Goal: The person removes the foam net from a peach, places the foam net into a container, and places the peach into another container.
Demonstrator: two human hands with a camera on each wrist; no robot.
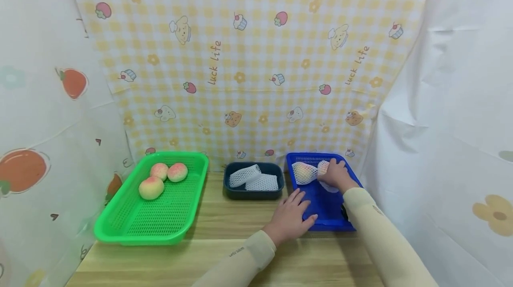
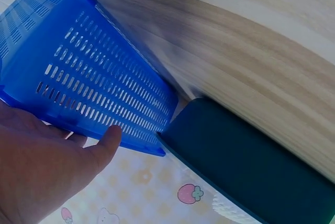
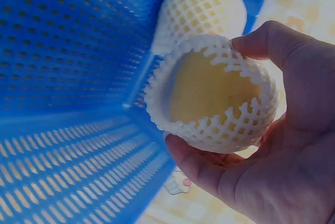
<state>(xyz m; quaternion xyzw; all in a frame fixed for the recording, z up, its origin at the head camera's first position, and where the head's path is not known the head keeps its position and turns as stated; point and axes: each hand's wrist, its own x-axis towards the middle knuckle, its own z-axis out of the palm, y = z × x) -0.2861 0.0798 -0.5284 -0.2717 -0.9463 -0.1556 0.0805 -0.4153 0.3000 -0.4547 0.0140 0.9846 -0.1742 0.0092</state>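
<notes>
My right hand [image 1: 337, 175] grips a peach in a white foam net [image 3: 220, 93] inside the blue basket [image 1: 324, 207]. Thumb and fingers curve round the net, and the pale yellow fruit shows through its open end. Beside it in the basket lies another netted peach [image 1: 304, 173]. With fingers spread, my left hand [image 1: 289, 218] is at the basket's near left edge; some of its fingertips are hidden behind the rim in the left wrist view. Whether it bears on the rim, I cannot tell.
Left of the blue basket stands a dark teal bin [image 1: 253, 194] holding white foam nets [image 1: 261, 182]. Farther left, a green basket [image 1: 186, 216] contains three pink-yellow peaches [image 1: 151, 188]. A checked cloth [image 1: 256, 100] hangs behind the wooden table [image 1: 216, 220].
</notes>
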